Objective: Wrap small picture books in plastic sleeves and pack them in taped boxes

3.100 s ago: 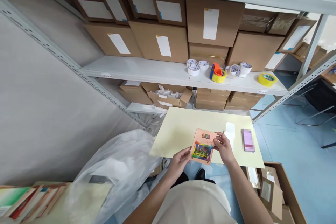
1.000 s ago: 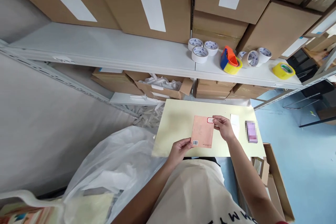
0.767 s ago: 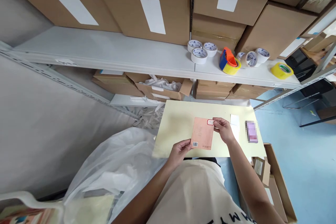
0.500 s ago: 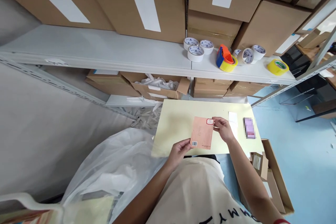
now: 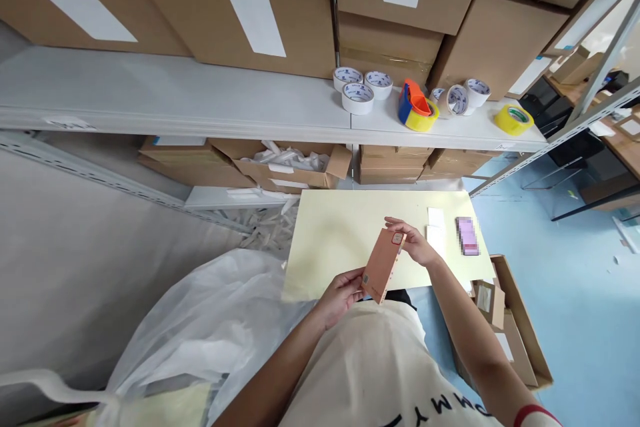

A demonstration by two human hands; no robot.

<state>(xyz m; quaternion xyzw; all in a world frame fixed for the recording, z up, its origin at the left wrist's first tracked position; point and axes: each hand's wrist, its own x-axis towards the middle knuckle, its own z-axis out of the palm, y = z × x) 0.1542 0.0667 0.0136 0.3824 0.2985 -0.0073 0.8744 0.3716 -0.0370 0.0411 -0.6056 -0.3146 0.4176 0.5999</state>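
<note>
A thin salmon-pink booklet [image 5: 383, 263] with a red-framed label in its upper corner and a small barcode low on the left is held up over the near edge of the pale yellow table [image 5: 325, 233]. My left hand [image 5: 344, 293] pinches its lower left side. At the top right, my right hand [image 5: 413, 240] grips the upper corner, fingers over the edge. The booklet is tilted, so its right edge shows. White paper slips [image 5: 435, 227] and a purple, pixelated item [image 5: 467, 235] lie to the right on the table.
Tape rolls [image 5: 358, 99] and an orange-and-blue tape dispenser [image 5: 417, 107] stand on the grey shelf [image 5: 225, 100], below large cartons [image 5: 260, 13]. A big translucent plastic bag [image 5: 200, 320] bulges at left. An open carton [image 5: 525, 340] holding smaller boxes sits on the floor at right.
The booklet has turned from nearly flat-facing to tilted, showing its edge. My right hand has moved slightly left with its upper corner. The view has shifted a little.
</note>
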